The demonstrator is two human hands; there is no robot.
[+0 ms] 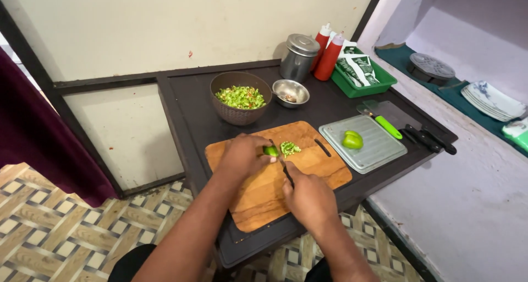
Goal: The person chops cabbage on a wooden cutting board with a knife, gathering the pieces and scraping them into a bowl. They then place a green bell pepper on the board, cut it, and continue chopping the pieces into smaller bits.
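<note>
A green pepper piece is pinned on the wooden cutting board by the left hand, just ahead of the right hand, which is clenched around a knife; chopped pieces lie just right of it.

The left hand hides most of the green pepper piece; the small steel bowl's contents are unclear.

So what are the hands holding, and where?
The right hand grips a knife by its handle. The left hand pins a green pepper piece on the cutting board.
</note>
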